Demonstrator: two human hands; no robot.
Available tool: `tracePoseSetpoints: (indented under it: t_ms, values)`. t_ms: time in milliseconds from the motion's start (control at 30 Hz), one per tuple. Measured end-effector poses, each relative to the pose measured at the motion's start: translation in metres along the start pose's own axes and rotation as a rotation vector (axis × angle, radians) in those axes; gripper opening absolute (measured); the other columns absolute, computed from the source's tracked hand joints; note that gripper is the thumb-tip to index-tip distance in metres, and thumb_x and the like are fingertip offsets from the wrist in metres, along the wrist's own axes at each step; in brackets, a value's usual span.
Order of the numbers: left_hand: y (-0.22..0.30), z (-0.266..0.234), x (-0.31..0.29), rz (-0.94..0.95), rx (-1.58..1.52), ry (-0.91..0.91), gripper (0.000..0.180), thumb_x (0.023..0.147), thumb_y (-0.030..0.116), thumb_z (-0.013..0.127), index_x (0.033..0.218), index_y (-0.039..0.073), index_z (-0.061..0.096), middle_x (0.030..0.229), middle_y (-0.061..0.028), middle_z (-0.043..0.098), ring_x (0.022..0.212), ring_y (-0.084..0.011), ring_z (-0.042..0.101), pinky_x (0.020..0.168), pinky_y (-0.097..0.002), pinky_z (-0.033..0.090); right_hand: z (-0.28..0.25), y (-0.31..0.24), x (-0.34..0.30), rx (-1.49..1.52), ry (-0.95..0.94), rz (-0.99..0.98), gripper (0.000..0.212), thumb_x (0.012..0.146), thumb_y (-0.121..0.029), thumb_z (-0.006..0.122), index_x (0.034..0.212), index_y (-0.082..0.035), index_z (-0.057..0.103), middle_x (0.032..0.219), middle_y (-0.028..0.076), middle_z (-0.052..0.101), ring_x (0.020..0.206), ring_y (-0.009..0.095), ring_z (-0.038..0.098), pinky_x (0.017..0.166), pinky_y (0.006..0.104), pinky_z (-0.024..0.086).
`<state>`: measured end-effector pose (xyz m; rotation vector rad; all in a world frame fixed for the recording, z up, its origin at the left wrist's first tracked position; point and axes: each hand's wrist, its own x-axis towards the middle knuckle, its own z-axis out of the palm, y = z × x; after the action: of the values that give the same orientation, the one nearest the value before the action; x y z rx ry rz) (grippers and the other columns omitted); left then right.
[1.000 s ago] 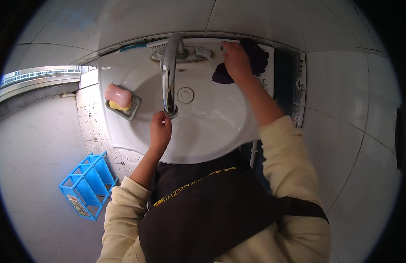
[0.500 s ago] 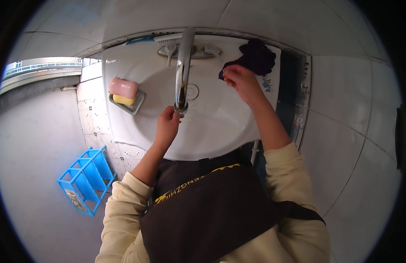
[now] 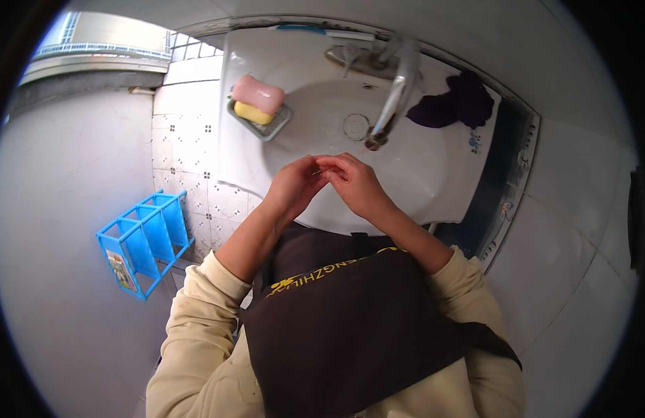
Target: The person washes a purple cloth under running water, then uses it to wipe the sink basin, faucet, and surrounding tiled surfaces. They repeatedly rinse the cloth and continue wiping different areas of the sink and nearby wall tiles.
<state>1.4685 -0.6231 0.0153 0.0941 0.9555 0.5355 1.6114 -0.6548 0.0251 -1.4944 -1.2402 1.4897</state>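
While our left hand (image 3: 294, 184) and right hand (image 3: 358, 185) meet at the fingertips, loosely curved with nothing visibly held, the ceramic washbasin (image 3: 437, 177) lies beneath, likely hard and slick. Its chrome faucet (image 3: 405, 70) should feel rigid; we would hold its lever (image 3: 347, 59). The spout (image 3: 386, 117) juts beyond our right hand, an obstacle; soap bars (image 3: 258, 94) sit left, dark purple cloth (image 3: 470, 101) right.

Pretty clearly a washroom: white ceramic washbasin (image 3: 423, 182), curved chrome faucet (image 3: 397, 96), pink rounded soap bar (image 3: 258, 95) over a grey rectangular dish (image 3: 277, 127), white patterned wall tiles (image 3: 186, 157).
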Motion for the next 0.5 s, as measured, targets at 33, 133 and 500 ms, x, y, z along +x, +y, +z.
tracePoseSetpoints:
  t_ms: [33,133,500]
  values:
    - [0.005,-0.005,-0.006,0.012,-0.036,0.02,0.03,0.09,0.015,0.031,0.102,-0.007,0.048,0.103,-0.0165,0.053,0.095,-0.0229,0.052,0.089,-0.0333,0.039,0.006,-0.006,0.003,-0.039,-0.008,-0.033,0.015,0.081,-0.001,0.052,0.095,0.001,0.056,0.089,0.007,0.056,0.082,0.014,0.057,0.069,0.0267,0.047]
    - [0.019,-0.021,-0.02,0.068,-0.148,0.066,0.025,0.088,0.011,0.036,0.1,-0.007,0.049,0.1,-0.0145,0.053,0.089,-0.0202,0.053,0.084,-0.029,0.043,0.018,-0.014,0.011,-0.157,0.002,-0.275,0.015,0.081,-0.001,0.051,0.095,0.001,0.057,0.087,0.008,0.057,0.079,0.013,0.057,0.068,0.0252,0.047]
    - [0.237,-0.146,-0.014,0.633,0.113,0.59,0.05,0.082,0.041,0.03,0.113,0.004,0.017,0.115,-0.0129,0.019,0.106,-0.0316,0.03,0.083,-0.0485,0.029,0.039,0.017,0.019,0.048,-0.133,0.24,0.018,0.085,-0.01,0.046,0.092,0.001,0.058,0.082,0.008,0.061,0.072,0.013,0.059,0.063,0.0235,0.047]
